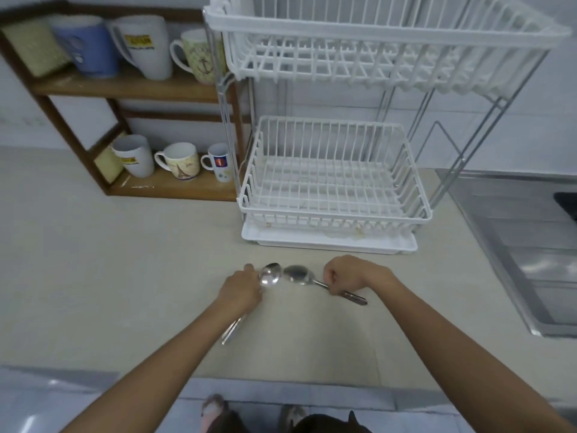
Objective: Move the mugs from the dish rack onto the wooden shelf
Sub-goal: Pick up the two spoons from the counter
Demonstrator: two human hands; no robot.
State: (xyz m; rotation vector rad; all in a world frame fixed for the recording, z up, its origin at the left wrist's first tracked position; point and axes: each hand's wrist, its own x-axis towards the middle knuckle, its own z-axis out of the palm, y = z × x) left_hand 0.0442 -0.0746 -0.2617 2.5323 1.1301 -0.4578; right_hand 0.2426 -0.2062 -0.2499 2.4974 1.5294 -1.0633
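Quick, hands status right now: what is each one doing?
Left hand: closed on the left spoon.
Right hand: closed on the right spoon.

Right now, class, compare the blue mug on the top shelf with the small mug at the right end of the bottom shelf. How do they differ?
The blue mug is much larger than the small mug. The blue mug has a blue body with pale markings; the small mug is white with a red and blue badge. The blue mug stands on the upper board of the wooden shelf, the small mug on the lower one. Both stand upright, mouths up.
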